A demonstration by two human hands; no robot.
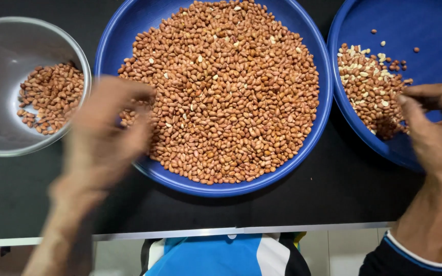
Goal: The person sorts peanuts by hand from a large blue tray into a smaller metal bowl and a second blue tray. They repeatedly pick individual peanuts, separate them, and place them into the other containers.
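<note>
The left hand (106, 133) is blurred, its fingers curled loosely at the left rim of the big blue tray (310, 133) heaped with peanuts (226, 92); whether they hold anything cannot be told. Left of that tray a glass bowl (6, 46) holds fewer peanuts. Right of it, the right hand (436, 128) pinches thumb and fingertips together over a second blue tray (415, 25) with a small pile

Bright even light, motion-blurred left hand (103, 133)
</note>
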